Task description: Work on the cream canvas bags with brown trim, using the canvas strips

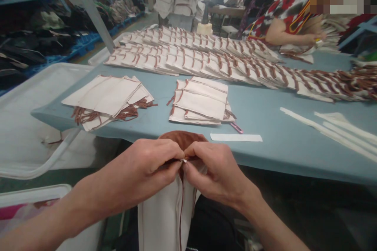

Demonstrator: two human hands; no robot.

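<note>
A cream fabric piece (159,215) with brown seam edging hangs below the table's front edge, its brown lining showing at the top. My left hand (150,164) pinches its upper seam from the left. From the right, my right hand (209,168) pinches the same seam, with the fingertips of both hands meeting. A small white bit shows between the fingertips; what it is, I cannot make out. Just beyond my hands, a stack of cream fabric pieces (203,98) lies on the blue table (265,121). Beside that stack are a small pink tool (236,127) and a white strip (235,137).
Another cream stack with brown cords (103,96) lies at left. Long overlapping rows of cream pieces (188,60) cross the table's back. Pale strips (347,129) lie at right. A co-worker's arm (288,35) is at the far right. White plastic bins (44,82) stand left.
</note>
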